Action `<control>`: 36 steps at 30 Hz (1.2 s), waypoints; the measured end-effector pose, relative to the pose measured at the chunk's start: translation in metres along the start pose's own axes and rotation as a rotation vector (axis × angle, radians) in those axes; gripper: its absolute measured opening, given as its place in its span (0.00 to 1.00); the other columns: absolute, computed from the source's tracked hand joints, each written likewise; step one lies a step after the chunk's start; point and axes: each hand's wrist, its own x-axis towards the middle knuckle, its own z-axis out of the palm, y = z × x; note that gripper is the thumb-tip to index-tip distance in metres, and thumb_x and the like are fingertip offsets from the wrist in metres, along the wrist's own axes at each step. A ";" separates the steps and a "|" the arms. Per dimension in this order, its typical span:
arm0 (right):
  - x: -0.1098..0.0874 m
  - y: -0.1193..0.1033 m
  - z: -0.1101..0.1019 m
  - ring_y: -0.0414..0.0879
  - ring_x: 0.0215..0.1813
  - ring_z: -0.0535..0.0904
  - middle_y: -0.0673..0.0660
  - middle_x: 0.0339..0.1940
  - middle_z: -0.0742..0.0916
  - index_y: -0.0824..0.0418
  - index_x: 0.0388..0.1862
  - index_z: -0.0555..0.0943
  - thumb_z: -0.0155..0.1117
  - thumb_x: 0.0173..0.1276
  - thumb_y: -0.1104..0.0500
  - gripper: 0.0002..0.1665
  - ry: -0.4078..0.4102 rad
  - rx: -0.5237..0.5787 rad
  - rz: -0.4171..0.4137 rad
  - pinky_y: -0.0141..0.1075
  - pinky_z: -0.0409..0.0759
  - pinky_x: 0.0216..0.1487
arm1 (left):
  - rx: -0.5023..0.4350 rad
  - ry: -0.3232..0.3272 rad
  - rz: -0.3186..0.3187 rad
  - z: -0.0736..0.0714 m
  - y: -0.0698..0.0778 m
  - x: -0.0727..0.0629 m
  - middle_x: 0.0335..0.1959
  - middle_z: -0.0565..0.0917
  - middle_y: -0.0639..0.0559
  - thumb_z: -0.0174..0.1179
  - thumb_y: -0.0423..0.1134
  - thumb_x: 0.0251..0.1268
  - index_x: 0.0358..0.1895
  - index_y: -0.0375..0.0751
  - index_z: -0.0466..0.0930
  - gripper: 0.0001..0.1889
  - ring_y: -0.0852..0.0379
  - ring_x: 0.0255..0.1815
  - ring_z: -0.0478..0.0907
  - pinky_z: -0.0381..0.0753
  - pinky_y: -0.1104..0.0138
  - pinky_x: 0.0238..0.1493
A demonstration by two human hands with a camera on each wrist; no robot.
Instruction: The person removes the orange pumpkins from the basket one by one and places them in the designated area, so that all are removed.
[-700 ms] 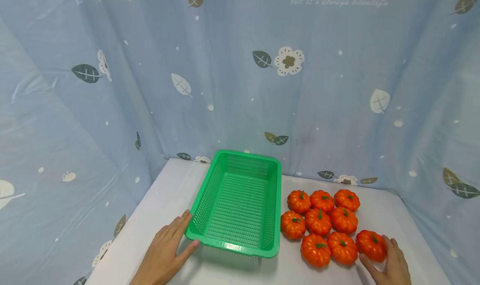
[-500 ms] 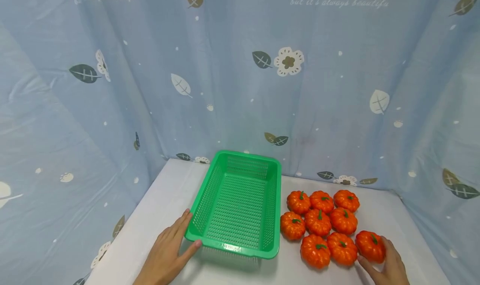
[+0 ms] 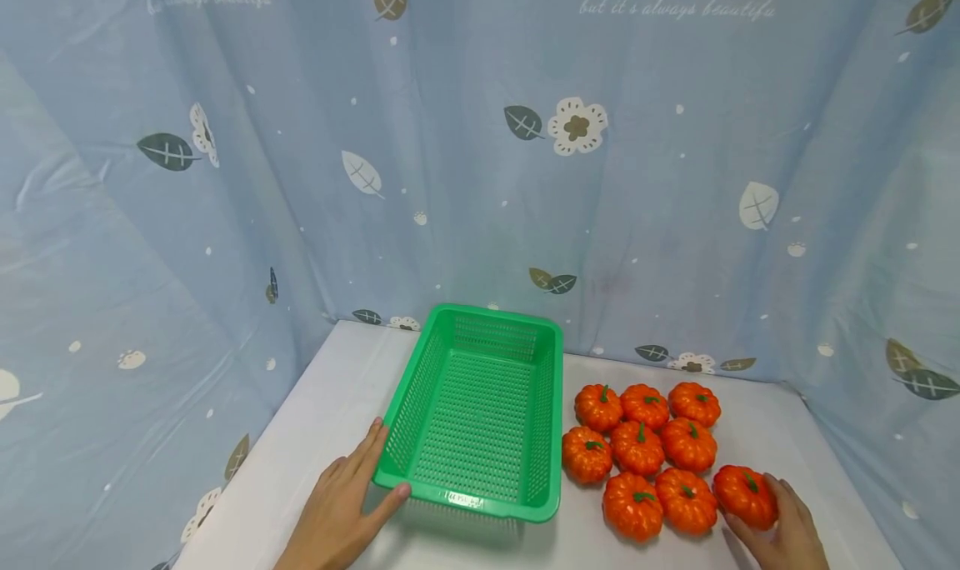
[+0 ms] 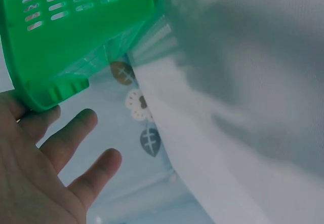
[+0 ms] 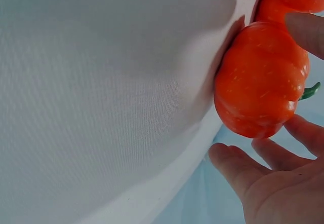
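Note:
A green plastic basket (image 3: pixel 480 420) with slotted walls stands at the middle of the white table. My left hand (image 3: pixel 341 503) lies against its near left corner, thumb at the front rim and fingers along the left side. In the left wrist view the fingers (image 4: pixel 71 138) are straight and spread, below the basket's corner (image 4: pixel 45 82). At the right, my right hand (image 3: pixel 783 524) holds the nearest right orange pumpkin (image 3: pixel 745 497) between thumb and fingers. The right wrist view has this pumpkin (image 5: pixel 260 82) low at the table, thumb above it and fingertips at its lower edge.
Several more small pumpkins (image 3: pixel 636 447) with green stems sit in close rows between the basket and my right hand. A blue curtain (image 3: pixel 480 178) with leaf and flower prints hangs behind the white table (image 3: pixel 330 387) and along its sides.
My left hand has shifted slightly right along the basket's corner. My right hand keeps its place at the pumpkin, and the basket and pumpkins stay put. The head view tilts slightly.

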 end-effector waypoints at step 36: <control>0.000 -0.012 0.002 0.76 0.67 0.55 0.81 0.68 0.57 0.74 0.79 0.44 0.77 0.62 0.42 0.68 0.070 0.032 0.119 0.68 0.62 0.66 | -0.019 -0.004 -0.050 -0.002 0.015 -0.002 0.81 0.58 0.47 0.57 0.66 0.70 0.79 0.38 0.59 0.45 0.41 0.74 0.65 0.69 0.39 0.64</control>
